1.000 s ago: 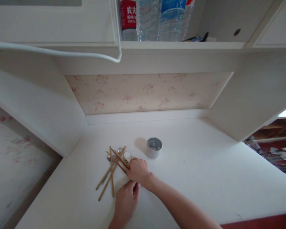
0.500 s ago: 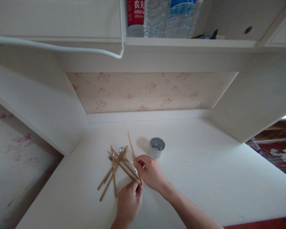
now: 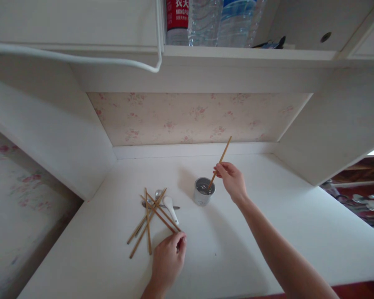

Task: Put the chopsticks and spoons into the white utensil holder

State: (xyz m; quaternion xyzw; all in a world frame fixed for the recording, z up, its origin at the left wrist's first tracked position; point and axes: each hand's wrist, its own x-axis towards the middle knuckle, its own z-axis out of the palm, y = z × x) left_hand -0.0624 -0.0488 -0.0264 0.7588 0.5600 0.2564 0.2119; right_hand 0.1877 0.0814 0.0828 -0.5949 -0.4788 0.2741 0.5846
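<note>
My right hand (image 3: 232,179) pinches a wooden chopstick (image 3: 223,155) that slants up to the right, its lower tip inside the small perforated metal cup (image 3: 203,192) on the white desk. My left hand (image 3: 168,259) rests curled on the desk, fingertips at the near ends of a loose pile of wooden chopsticks (image 3: 149,220); whether it grips one I cannot make out. A white ceramic spoon (image 3: 170,207) and a metal spoon (image 3: 157,194) lie among the sticks, left of the cup.
The white desk (image 3: 268,224) sits in an alcove with a floral back panel (image 3: 193,118) and white side walls. A shelf above holds several plastic water bottles (image 3: 205,20). A white cable (image 3: 75,62) runs under the shelf. Cluttered shelves show at far right.
My right hand lifted one chopstick out of the pile, carried it right and set its tip into the metal cup. My left hand stayed at the pile's near end.
</note>
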